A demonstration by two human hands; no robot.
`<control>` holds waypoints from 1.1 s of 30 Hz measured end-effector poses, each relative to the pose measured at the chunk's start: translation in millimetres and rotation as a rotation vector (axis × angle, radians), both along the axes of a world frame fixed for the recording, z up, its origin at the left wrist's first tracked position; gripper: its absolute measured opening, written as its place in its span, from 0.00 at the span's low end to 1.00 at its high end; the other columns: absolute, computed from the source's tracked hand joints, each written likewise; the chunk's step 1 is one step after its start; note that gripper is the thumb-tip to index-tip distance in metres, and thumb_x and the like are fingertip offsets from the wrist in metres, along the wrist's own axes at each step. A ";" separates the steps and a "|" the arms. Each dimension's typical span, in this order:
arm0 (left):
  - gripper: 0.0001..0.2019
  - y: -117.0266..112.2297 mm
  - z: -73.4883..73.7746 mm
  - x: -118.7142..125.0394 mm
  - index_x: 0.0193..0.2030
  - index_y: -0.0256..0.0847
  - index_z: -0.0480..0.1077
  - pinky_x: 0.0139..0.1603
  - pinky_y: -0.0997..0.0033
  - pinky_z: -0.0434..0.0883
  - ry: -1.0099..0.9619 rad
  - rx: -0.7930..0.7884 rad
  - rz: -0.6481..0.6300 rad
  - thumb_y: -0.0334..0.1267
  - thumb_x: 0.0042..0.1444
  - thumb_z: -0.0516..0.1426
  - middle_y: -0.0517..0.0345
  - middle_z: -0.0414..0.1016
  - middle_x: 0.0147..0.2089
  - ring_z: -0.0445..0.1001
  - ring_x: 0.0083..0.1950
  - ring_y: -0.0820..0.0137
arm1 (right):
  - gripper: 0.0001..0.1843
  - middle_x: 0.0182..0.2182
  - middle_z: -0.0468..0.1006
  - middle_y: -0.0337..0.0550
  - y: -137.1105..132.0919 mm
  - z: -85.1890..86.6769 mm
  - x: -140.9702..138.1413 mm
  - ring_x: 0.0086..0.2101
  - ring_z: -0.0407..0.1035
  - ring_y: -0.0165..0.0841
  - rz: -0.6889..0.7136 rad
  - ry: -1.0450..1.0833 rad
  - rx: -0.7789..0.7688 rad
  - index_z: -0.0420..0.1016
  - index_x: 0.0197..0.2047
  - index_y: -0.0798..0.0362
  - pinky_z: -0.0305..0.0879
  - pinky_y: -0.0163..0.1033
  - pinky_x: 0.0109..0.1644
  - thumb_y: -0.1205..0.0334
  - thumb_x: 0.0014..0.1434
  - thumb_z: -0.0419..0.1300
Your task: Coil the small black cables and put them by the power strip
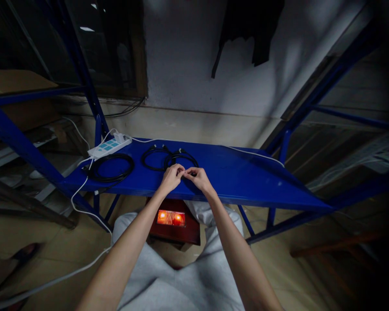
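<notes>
My left hand (pixel 172 178) and my right hand (pixel 197 177) meet fingertip to fingertip at the near side of a coiled black cable (pixel 190 157). Both are closed in a pinch, and what lies between the fingers is too small to make out. The hands hide the near part of that coil; its plug ends (pixel 181 150) point away from me. Just to the left, overlapping it, lies a second coiled black cable (pixel 143 163) with two plugs at its far side. All of this rests on a blue metal shelf (pixel 243 177).
A larger black cable coil (pixel 129 166) lies on the shelf's left, beside a white power strip (pixel 108 148). White cords run along the back and down the left side. Blue posts frame both ends. Below stands a dark red stool (pixel 191 229) with a glowing orange light (pixel 171 218).
</notes>
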State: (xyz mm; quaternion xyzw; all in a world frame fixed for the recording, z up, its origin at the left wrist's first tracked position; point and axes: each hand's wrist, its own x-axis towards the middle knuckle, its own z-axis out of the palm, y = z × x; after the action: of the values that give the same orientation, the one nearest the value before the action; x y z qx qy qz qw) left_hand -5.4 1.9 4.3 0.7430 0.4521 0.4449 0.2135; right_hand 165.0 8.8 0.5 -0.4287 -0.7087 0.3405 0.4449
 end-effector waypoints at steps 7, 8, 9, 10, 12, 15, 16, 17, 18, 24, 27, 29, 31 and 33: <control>0.06 -0.3 -3.4 2.4 0.39 0.40 0.74 0.43 0.72 0.69 -0.043 0.010 -0.020 0.30 0.54 0.60 0.59 0.76 0.36 0.73 0.38 0.71 | 0.17 0.31 0.82 0.46 0.5 2.6 0.2 0.33 0.74 0.36 0.002 0.119 -0.056 0.78 0.31 0.54 0.69 0.41 0.42 0.47 0.49 0.68; 0.06 -0.8 -3.2 2.5 0.39 0.40 0.74 0.44 0.72 0.69 -0.030 0.009 -0.014 0.30 0.54 0.61 0.60 0.76 0.35 0.73 0.38 0.71 | 0.18 0.31 0.82 0.47 0.6 2.6 0.1 0.33 0.75 0.37 -0.005 0.126 -0.060 0.78 0.31 0.54 0.69 0.41 0.42 0.46 0.49 0.69; 0.06 -1.5 -2.6 2.5 0.39 0.41 0.74 0.44 0.71 0.69 -0.014 0.009 -0.008 0.30 0.53 0.61 0.60 0.75 0.35 0.73 0.39 0.71 | 0.18 0.31 0.82 0.47 0.7 2.5 0.0 0.33 0.75 0.37 -0.016 0.132 -0.065 0.78 0.31 0.53 0.69 0.41 0.41 0.46 0.48 0.69; 0.05 -2.2 -1.9 2.3 0.38 0.41 0.73 0.44 0.71 0.69 -0.001 0.008 -0.003 0.30 0.53 0.62 0.60 0.75 0.34 0.73 0.39 0.71 | 0.18 0.30 0.82 0.47 0.7 2.3 0.0 0.33 0.75 0.38 -0.027 0.139 -0.072 0.78 0.30 0.53 0.70 0.41 0.41 0.45 0.48 0.69; 0.03 -3.5 -0.2 1.6 0.36 0.41 0.72 0.44 0.70 0.68 0.014 0.007 0.004 0.30 0.54 0.62 0.60 0.75 0.35 0.72 0.40 0.70 | 0.19 0.29 0.82 0.47 0.8 1.3 0.3 0.32 0.75 0.38 -0.042 0.166 -0.083 0.78 0.30 0.53 0.71 0.42 0.40 0.45 0.46 0.70; 0.03 -3.8 1.0 -0.1 0.33 0.40 0.71 0.46 0.69 0.68 0.018 -0.001 0.007 0.30 0.56 0.62 0.58 0.75 0.36 0.72 0.41 0.69 | 0.19 0.30 0.82 0.48 2.0 -1.5 1.3 0.32 0.75 0.38 -0.036 0.209 -0.099 0.78 0.30 0.54 0.71 0.42 0.39 0.46 0.45 0.71; 0.04 -3.4 0.7 -0.6 0.33 0.40 0.71 0.46 0.68 0.68 0.020 -0.004 0.007 0.30 0.56 0.62 0.58 0.75 0.36 0.72 0.42 0.68 | 0.19 0.30 0.82 0.49 2.7 -2.8 1.6 0.32 0.75 0.38 -0.035 0.217 -0.103 0.78 0.30 0.54 0.71 0.42 0.39 0.47 0.45 0.71; 0.04 -2.8 0.1 -1.0 0.32 0.40 0.71 0.46 0.68 0.68 0.023 -0.005 0.007 0.30 0.56 0.62 0.58 0.75 0.35 0.72 0.42 0.68 | 0.18 0.31 0.82 0.48 3.6 -4.1 1.9 0.32 0.75 0.38 -0.035 0.221 -0.103 0.78 0.30 0.54 0.71 0.42 0.39 0.47 0.46 0.70; 0.04 -2.0 -0.7 -1.3 0.32 0.40 0.71 0.45 0.68 0.67 0.024 -0.005 0.010 0.30 0.56 0.62 0.58 0.75 0.35 0.72 0.42 0.68 | 0.17 0.30 0.82 0.48 4.6 -5.5 2.2 0.32 0.75 0.38 -0.036 0.220 -0.097 0.77 0.30 0.54 0.70 0.41 0.39 0.48 0.46 0.69; 0.06 1.1 -3.5 -1.6 0.31 0.41 0.70 0.46 0.67 0.67 0.047 -0.002 0.015 0.28 0.56 0.62 0.59 0.74 0.34 0.71 0.42 0.67 | 0.11 0.27 0.78 0.43 10.4 -12.2 2.3 0.27 0.69 0.33 -0.084 0.057 0.004 0.76 0.30 0.54 0.64 0.38 0.35 0.54 0.51 0.63; 0.07 -0.1 -1.4 -1.6 0.30 0.41 0.70 0.47 0.66 0.67 0.061 -0.005 -0.004 0.27 0.56 0.61 0.59 0.75 0.35 0.71 0.43 0.66 | 0.09 0.27 0.76 0.42 11.5 -13.0 1.5 0.28 0.67 0.32 -0.085 -0.004 0.026 0.75 0.30 0.53 0.62 0.37 0.35 0.56 0.52 0.61; 0.07 -1.1 0.1 -1.4 0.30 0.41 0.70 0.48 0.67 0.67 0.061 0.005 -0.018 0.27 0.56 0.61 0.59 0.75 0.35 0.71 0.43 0.66 | 0.09 0.27 0.76 0.42 11.4 -12.7 0.6 0.28 0.67 0.32 -0.069 -0.019 0.033 0.74 0.30 0.53 0.62 0.37 0.35 0.56 0.53 0.60; 0.07 -1.9 1.0 -1.0 0.30 0.41 0.70 0.48 0.67 0.66 0.050 0.017 -0.022 0.28 0.56 0.61 0.59 0.75 0.35 0.71 0.43 0.66 | 0.09 0.28 0.77 0.42 11.2 -12.0 -0.5 0.28 0.67 0.33 -0.060 -0.014 0.036 0.74 0.30 0.52 0.62 0.37 0.36 0.55 0.53 0.60; 0.07 -2.1 1.2 -0.4 0.30 0.41 0.69 0.47 0.67 0.66 0.037 0.030 -0.021 0.29 0.57 0.61 0.59 0.74 0.35 0.71 0.43 0.66 | 0.09 0.28 0.77 0.42 10.9 -11.4 -1.4 0.29 0.68 0.33 -0.063 -0.008 0.035 0.73 0.30 0.52 0.63 0.37 0.36 0.55 0.53 0.62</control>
State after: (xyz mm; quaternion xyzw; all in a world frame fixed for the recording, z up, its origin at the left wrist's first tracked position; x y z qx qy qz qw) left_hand -5.8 -0.2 5.5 0.7589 0.4415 0.4355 0.1988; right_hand 163.7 19.7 -11.0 -0.4444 -0.7024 0.3122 0.4601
